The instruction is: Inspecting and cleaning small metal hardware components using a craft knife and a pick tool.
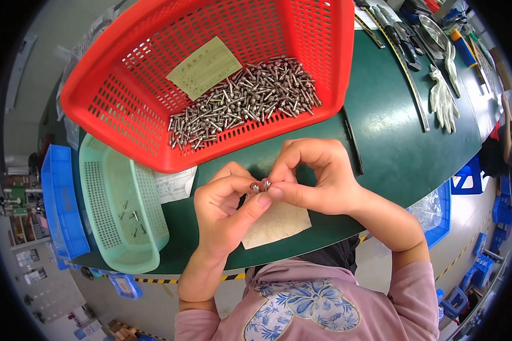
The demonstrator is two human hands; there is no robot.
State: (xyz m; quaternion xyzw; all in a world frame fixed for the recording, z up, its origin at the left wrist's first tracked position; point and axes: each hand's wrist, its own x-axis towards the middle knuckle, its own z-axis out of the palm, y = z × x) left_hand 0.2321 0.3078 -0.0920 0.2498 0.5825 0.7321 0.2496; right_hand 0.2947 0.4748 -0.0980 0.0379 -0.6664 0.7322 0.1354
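My left hand and my right hand meet over the near part of the table, thumb and forefinger pinched on each. Between the left fingertips is a small metal screw, its grooved round head showing. A second screw of the same look is pinched in the right fingertips, side by side with the first. The fingers hide both shanks. Under the hands lies a tan sheet. Just beyond them a big red basket holds a heap of similar metal screws and a yellowish paper slip.
Left of the hands, a pale green basket contains several loose screws, beside a blue bin. A printed paper is partly under the baskets. On the green table, to the right, lie a steel ruler and white gloves.
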